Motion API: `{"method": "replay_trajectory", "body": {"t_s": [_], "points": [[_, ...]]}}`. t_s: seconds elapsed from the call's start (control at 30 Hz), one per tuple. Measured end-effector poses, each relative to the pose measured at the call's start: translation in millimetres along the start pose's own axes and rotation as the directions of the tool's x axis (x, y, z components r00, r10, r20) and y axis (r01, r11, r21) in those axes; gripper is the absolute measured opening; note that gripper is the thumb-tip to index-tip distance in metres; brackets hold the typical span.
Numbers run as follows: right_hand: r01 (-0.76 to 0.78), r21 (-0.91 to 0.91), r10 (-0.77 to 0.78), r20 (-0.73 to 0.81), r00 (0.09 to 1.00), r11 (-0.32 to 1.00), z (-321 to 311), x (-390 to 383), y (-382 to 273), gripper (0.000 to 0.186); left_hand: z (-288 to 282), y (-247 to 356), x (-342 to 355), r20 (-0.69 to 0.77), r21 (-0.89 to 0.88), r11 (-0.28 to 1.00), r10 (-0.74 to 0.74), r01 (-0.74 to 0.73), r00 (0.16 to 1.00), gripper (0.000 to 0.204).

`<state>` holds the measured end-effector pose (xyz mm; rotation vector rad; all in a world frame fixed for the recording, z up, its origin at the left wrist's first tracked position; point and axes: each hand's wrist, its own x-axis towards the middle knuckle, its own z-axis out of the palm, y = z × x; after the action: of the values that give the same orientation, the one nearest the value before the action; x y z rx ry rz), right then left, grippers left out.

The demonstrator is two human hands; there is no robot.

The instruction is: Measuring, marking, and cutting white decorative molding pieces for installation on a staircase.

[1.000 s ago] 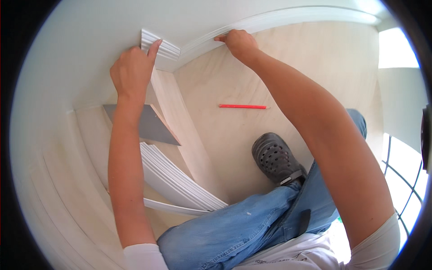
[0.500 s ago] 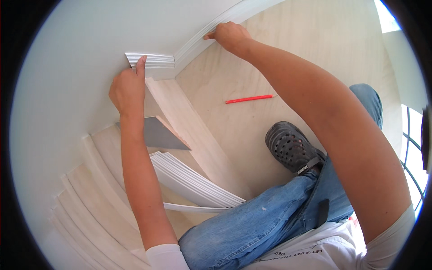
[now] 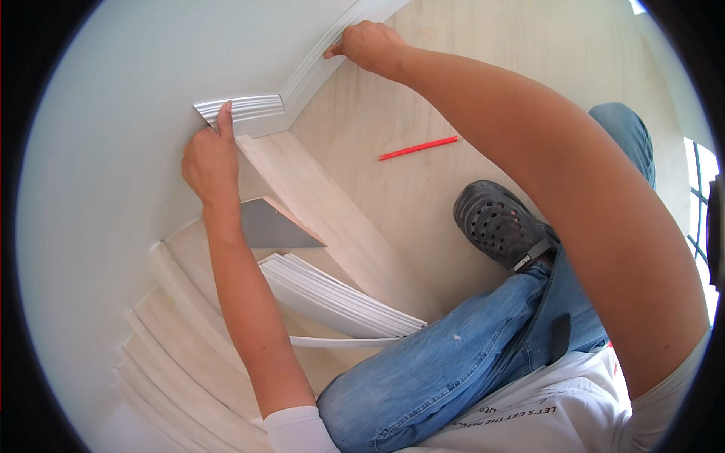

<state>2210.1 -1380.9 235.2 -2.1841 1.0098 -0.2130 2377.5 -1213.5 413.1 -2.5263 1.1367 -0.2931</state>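
Note:
My left hand is closed at the free end of a short white skirting board, its thumb lying up along the ridged face. That piece stands against the wall at the top of the stairs and meets a long white skirting board at the corner. Up along the long board, my right hand is closed with curled fingers, thumb and fingertip pressed against its face. The hand hides part of that board. Between my arms, a red pencil lies on the pale floor.
Pale curved stairs descend at the lower left along the wall. A grey angular panel and a stack of white ridged mouldings lie by my left forearm. My foot in a dark clog rests on the floor.
The view has shifted slightly, moving the floor and stairs in the picture. Both hands keep their holds on the skirting boards, and the two boards still meet at the corner.

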Motion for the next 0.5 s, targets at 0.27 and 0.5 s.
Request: {"method": "replay_trajectory", "body": {"t_s": [0.27, 0.5], "points": [[-0.091, 0.035, 0.090, 0.027, 0.996, 0.995, -4, -2, 0, 0.058, 2, 2, 1, -0.006, -0.033, 0.999, 0.016, -0.016, 1.000, 0.079], [-0.113, 0.100, 0.108, 0.051, 0.993, 0.988, -2, -2, 2, 0.059, 1, -1, 2, 0.009, -0.068, 0.998, 0.012, -0.011, 1.000, 0.082]]}}
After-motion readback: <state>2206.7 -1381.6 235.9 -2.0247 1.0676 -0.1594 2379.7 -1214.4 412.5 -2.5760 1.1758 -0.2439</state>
